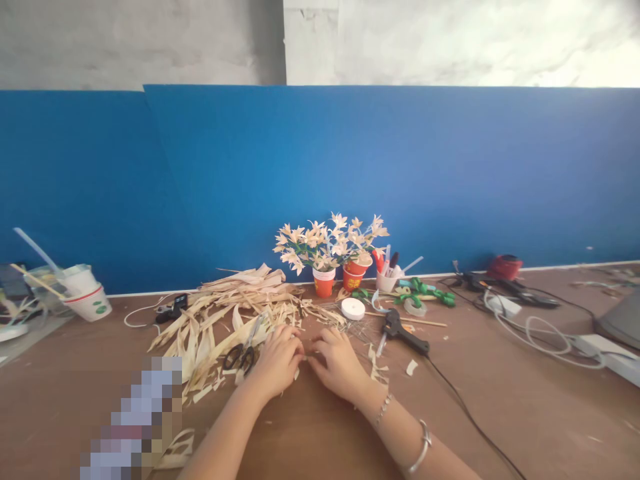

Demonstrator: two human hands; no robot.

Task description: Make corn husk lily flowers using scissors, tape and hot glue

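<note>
Pale dried husk strips [235, 293] lie in a loose, tangled heap on the brown bench [500, 400], ahead of the person and off to the left, with the near edge just beside the left hand. Left hand [278, 357]: fingers half curled, tips turned inward. Right hand [340, 363]: same curl, thumb and fingertips facing the left hand's across a narrow gap. Can't tell from here if either pinches anything; a small pale scrap [297, 375] shows just under the left hand. Two silvery bracelets on the right arm.

Scissors [247, 346], black-handled, lie by the left hand on the husk edge. Beyond the hands: white roll [353, 308], thin wires [357, 328] beside it. Black glue gun [407, 335] to the right, cord trailing to the near edge.

Farther back, two red-orange cups stand side by side holding pale flowers [315, 237]; next to them a white cup [386, 283] of pens, then green coils [425, 288]. Far left, a paper cup [90, 303], tilted. Far right, white cable [530, 340]. Blue panel [350, 160] behind everything.
</note>
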